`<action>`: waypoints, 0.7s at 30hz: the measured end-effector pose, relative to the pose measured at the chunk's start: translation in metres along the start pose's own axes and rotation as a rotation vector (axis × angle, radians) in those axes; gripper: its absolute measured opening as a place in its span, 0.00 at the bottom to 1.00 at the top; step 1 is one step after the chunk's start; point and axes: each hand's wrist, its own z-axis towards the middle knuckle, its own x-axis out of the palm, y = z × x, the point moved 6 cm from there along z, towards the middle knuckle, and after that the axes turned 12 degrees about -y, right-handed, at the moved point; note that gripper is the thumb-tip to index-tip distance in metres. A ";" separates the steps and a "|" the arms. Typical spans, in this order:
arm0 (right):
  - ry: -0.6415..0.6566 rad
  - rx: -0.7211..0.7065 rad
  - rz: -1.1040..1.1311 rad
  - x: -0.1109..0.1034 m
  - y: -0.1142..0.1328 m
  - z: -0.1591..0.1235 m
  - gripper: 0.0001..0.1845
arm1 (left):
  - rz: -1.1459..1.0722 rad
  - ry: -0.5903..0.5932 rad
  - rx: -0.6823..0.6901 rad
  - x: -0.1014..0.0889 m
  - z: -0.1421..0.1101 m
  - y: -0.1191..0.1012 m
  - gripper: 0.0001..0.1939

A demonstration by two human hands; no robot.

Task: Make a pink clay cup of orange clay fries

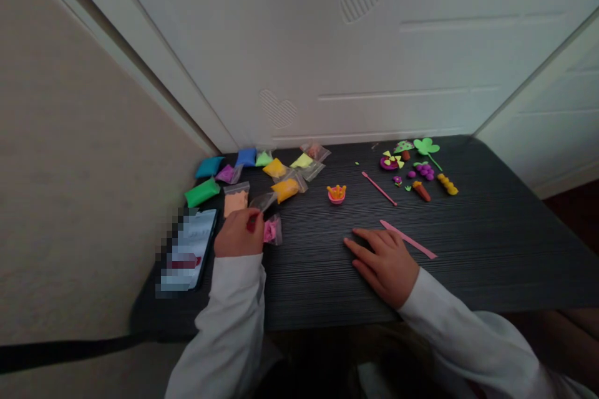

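Note:
My left hand (pixel 239 234) is closed on a small transparent bag (pixel 264 201), with a bit of dark red clay showing by the fingers. Beside that hand lie a bag of pink clay (pixel 271 230) and a bag of peach clay (pixel 235 199). My right hand (pixel 386 265) rests palm down on the dark tabletop (pixel 309 287), fingers spread and holding nothing. A pink plastic clay knife (pixel 409 239) lies just beyond it. Farther back, a small pink cup shape with orange sticks (pixel 336 194) stands near the middle.
More clay bags, among them green (pixel 202 192), blue (pixel 246 157) and orange (pixel 285 189), lie back left. A phone (pixel 189 249) rests at the left edge. A thin pink tool (pixel 379 189) and several clay figures, including purple grapes (pixel 425 171), lie back right. A white panel (pixel 299 43) stands behind.

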 end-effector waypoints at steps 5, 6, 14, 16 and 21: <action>0.021 -0.018 0.050 0.005 -0.010 0.003 0.19 | 0.052 0.135 0.183 -0.008 -0.013 -0.007 0.24; 0.024 -0.010 0.068 0.006 -0.012 0.005 0.18 | 0.059 0.147 0.202 -0.013 -0.017 -0.008 0.26; 0.127 -0.040 0.077 0.018 -0.015 0.028 0.11 | 0.073 0.265 0.283 -0.015 -0.030 0.017 0.15; 0.127 -0.047 0.089 0.022 -0.014 0.031 0.09 | 0.042 0.257 0.309 -0.007 -0.028 0.022 0.09; 0.111 -0.010 0.104 0.028 -0.017 0.030 0.09 | 0.005 0.063 0.316 -0.007 -0.020 0.012 0.11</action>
